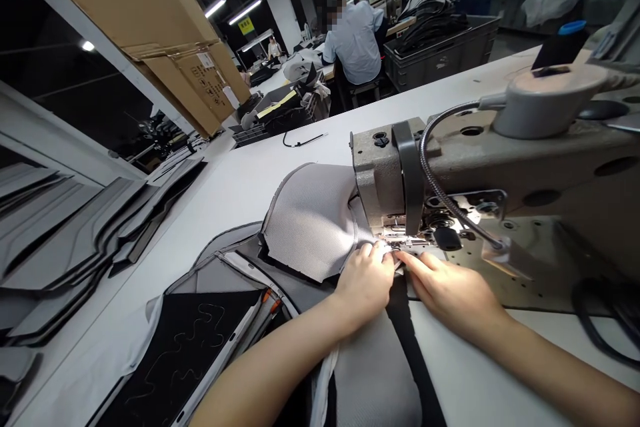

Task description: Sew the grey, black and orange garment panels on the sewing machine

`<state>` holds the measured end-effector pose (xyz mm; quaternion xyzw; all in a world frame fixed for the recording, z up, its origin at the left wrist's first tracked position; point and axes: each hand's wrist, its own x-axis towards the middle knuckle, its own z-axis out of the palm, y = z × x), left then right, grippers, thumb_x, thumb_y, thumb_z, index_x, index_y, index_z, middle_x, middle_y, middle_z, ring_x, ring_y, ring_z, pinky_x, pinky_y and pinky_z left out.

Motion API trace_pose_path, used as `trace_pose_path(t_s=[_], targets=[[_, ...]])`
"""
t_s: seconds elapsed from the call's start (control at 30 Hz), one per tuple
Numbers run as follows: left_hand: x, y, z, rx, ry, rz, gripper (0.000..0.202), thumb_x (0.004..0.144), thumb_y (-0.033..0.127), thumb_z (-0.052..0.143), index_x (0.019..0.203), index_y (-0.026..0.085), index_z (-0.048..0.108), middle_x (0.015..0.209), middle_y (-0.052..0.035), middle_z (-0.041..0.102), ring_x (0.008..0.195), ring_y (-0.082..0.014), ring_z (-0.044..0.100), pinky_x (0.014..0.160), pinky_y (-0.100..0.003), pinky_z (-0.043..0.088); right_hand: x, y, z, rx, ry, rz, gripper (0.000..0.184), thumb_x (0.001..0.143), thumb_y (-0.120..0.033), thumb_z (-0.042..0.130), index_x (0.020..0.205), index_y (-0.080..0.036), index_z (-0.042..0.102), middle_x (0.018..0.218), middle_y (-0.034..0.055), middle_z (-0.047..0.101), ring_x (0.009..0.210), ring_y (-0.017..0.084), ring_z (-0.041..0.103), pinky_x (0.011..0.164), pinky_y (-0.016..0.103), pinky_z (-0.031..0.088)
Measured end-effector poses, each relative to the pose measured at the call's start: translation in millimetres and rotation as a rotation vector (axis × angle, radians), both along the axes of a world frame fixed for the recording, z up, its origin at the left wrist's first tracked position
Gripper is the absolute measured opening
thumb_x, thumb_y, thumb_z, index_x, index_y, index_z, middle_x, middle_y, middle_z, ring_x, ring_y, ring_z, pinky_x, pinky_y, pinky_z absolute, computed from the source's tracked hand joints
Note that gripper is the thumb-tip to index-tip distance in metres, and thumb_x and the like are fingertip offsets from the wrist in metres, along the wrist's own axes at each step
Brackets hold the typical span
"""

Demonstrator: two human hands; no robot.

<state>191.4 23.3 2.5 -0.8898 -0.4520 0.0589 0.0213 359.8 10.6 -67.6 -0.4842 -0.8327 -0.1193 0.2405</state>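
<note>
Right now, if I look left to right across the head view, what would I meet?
Stacked gray panels, raised gray fabric flap, the person's left hand, the person's right hand, gray rounded housing at upper right.

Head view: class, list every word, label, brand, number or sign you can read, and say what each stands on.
"tech": a word's ending on the cardboard box; its start is unclear.
"TIONS": ending of the line below, same box.
White label lower on the cardboard: too small to read.
Yellow-green sign in the background: too blurred to read.
Sewing machine: nothing legible.
</note>
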Motion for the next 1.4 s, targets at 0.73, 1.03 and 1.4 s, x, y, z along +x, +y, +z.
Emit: trace_pose_path(t_s=[0.73,1.03,1.4], targets=[[0.7,-3.9,0.2,0.015,0.033,0.036,0.035,0.084,0.008,0.045,0.117,0.013,0.054,0.122,-0.0121,0.054,0.1,-0.023,0.055,0.084,-0.034,0.05,1.8,-4.6,2.5,-0.007,0.095,0.004,0.035,0.088,-0.013,0.036,0.11,-0.016,0.064,0.065,0.0021,0.059,0.055,0.012,0.054,0.049,0.026,0.031],[-2.4,-2.0,1.3,-0.004,0.031,-0.069,0.038,0.084,0.007,0.04,0.119,0.01,0.054,0.12,-0.0081,0.057,0.093,-0.022,0.054,0.08,-0.034,0.051,-1.3,-1.7,-2.3,-0.022,0.097,-0.02,0.035,0.087,-0.014,0.038,0.109,-0.02,0.065,0.064,0.0006,0.058,0.052,0.012,0.054,0.046,0.028,0.026],[-2.2,-0.3,-1.1,0.018,-0.029,-0.088,0.036,0.083,0.007,0.045,0.117,0.01,0.054,0.106,-0.0092,0.061,0.094,-0.0213,0.056,0.082,-0.033,0.051,-7.1,1.5,-3.2,0.006,0.021,-0.094,0.036,0.082,-0.014,0.045,0.112,-0.021,0.064,0.065,0.0017,0.061,0.048,0.012,0.053,0.044,0.028,0.022]])
